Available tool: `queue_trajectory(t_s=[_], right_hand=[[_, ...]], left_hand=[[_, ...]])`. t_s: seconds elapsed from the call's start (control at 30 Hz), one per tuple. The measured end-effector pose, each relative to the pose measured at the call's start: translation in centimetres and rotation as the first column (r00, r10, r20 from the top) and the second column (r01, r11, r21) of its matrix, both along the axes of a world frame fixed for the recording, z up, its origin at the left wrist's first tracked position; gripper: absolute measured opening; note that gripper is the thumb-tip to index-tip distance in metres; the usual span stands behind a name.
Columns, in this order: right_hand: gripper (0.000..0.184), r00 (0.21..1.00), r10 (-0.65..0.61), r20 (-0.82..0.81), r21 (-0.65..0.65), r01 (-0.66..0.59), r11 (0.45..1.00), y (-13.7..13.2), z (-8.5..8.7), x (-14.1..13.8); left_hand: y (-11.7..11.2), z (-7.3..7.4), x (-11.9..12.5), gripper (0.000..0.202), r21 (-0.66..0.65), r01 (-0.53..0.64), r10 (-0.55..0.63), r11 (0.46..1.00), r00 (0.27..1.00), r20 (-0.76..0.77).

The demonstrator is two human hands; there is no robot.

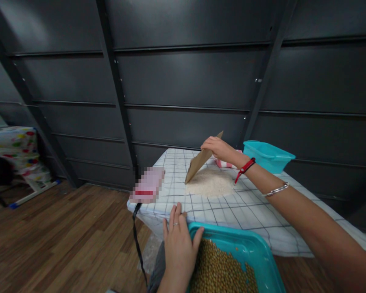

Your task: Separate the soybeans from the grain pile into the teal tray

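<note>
My right hand [215, 147] is closed around the upper edge of a piece of brown cardboard [199, 163], held tilted. The cardboard's lower edge meets the left side of a low, pale powdery or grainy heap [212, 184] on the table cloth. My left hand [179, 238] lies with fingers stretched out at the left rim of a teal plastic tub [259, 240], its thumb over the rim. Inside the tub are many small brownish-yellow beans or seeds [221, 266]. A small brown bit shows by the left fingertips; I cannot make out what it is.
A checked white cloth [256, 211] covers the table. At its left corner lies a pink, pixelated object [148, 185] with a dark strap [136, 232] hanging down. Behind my right arm stand a teal basin [266, 156] and a red-and-white cloth [225, 164]. A dark panelled wall [183, 81] rises behind.
</note>
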State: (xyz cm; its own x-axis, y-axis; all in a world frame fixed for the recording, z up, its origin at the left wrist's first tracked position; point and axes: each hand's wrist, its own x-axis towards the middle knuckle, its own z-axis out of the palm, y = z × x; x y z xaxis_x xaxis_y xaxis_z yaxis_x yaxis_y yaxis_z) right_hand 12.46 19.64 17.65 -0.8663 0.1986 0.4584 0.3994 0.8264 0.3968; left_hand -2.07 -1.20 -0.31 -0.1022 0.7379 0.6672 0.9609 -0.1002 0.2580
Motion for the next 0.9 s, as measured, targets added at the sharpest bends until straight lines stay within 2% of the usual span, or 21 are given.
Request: queue_trajectory(t_s=[0.3,0.47,0.6,0.7,0.9], right_hand=[[0.033,0.996,0.073,0.049,0.011,-0.073,0.997,-1.5,2.4,1.8],[0.03,0.996,0.084,0.035,0.038,-0.085,0.996,-2.4,2.9,3.8],[0.028,0.998,0.034,-0.047,0.106,-0.029,0.994,-3.1,2.6,4.9],[0.027,0.994,0.004,-0.111,0.142,0.012,0.99,-3.4,1.9,4.7],[0.028,0.999,0.035,-0.039,0.099,-0.031,0.995,-3.4,0.6,3.4]], left_hand=[[0.0,0.0,-0.2,0.034,0.01,0.003,-0.003,1.0,1.0,-0.012],[-0.1,-0.1,-0.3,0.036,0.007,0.004,-0.004,1.0,1.0,0.005],[-0.1,-0.1,-0.2,0.034,0.023,-0.007,0.007,1.0,1.0,-0.016],[0.0,-0.2,-0.1,0.034,0.037,-0.009,0.01,0.999,0.999,-0.035],[0.2,-0.3,0.1,0.035,0.049,-0.009,0.01,0.999,1.0,-0.029]])
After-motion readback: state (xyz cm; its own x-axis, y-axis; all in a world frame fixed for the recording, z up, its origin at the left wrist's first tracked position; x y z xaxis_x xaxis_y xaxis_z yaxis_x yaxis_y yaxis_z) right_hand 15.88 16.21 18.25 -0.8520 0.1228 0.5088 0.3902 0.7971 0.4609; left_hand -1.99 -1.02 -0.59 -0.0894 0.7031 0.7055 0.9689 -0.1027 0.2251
